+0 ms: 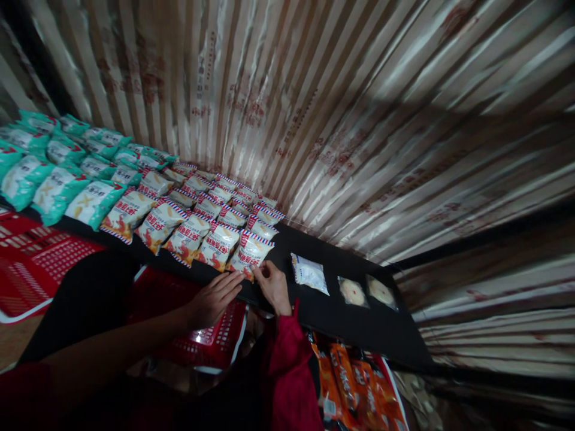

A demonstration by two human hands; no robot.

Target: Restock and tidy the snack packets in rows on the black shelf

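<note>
My left hand (215, 299) lies flat with fingers together at the front edge of a black shelf (350, 320), its fingertips touching the lower edge of a red, white and blue snack packet (250, 252). My right hand (273, 286), in a red sleeve, pinches the bottom right corner of that same packet. The packet is the last one at the right end of the front row of like packets (188, 230).
Teal snack packets (54, 179) fill the shelf's left end. A clear bag (309, 273) and two round flat packs (353, 292) lie further right. Red baskets (31, 263) sit below the shelf; orange packets (354, 383) lie at lower right. Striped sheeting (359, 108) hangs behind.
</note>
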